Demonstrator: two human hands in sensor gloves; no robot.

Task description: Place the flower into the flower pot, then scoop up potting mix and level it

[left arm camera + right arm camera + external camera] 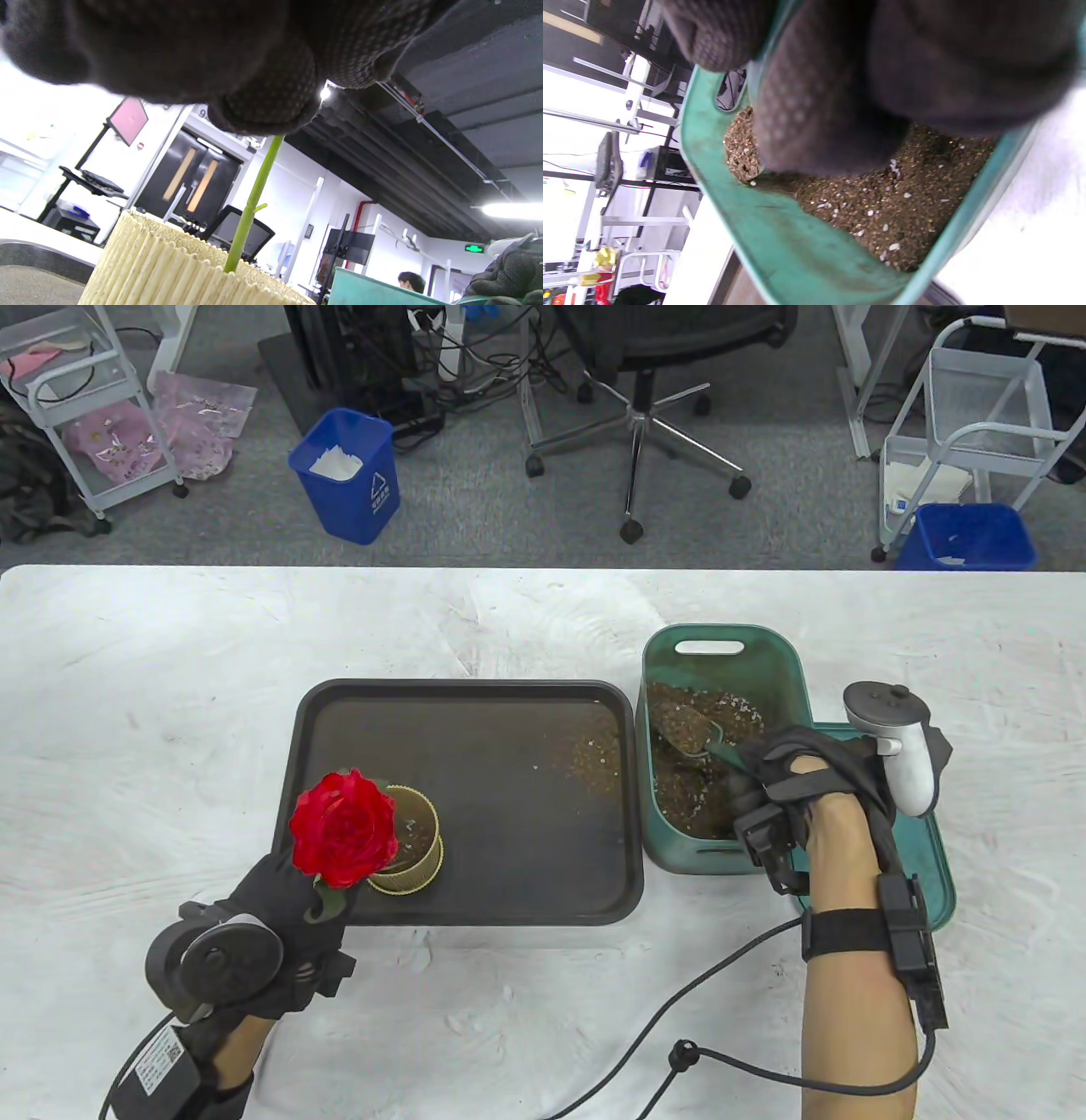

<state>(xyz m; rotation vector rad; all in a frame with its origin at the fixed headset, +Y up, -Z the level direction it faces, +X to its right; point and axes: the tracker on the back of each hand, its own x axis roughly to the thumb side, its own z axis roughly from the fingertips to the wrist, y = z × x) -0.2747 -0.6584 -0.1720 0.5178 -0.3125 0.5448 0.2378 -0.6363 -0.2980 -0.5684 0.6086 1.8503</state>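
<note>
**Stem in pot, scoop in mix**

Flower (344,826) stands with its green stem (250,203) going down into the ribbed pot (409,841), which sits on the black tray (475,899) at about 7 o'clock of its floor. The left hand (280,916) grips the stem just below the red bloom; the left wrist view shows gloved fingers (263,106) closed round the stem's top. Judging by the little mix visible inside the pot, the hold is there to keep the flower upright until something packs round it.

At 3 o'clock of the tray, just beside its rim, stands the green bin (721,645) of potting mix (679,806). The right hand (797,789) is curled round the handle of a green scoop (691,734), whose bowl lies loaded in the mix, pointing toward 10 o'clock. I judge this the first scooping step: flower placed, filling and levelling not yet done. Some mix is spilled on the tray floor near its 3 o'clock edge; the tray seems there to catch such spills.

Writing: none readable on the task's things. The blue waste bin (348,475) on the floor at 11 o'clock bears a white recycling-type symbol with text too small to read.
</note>
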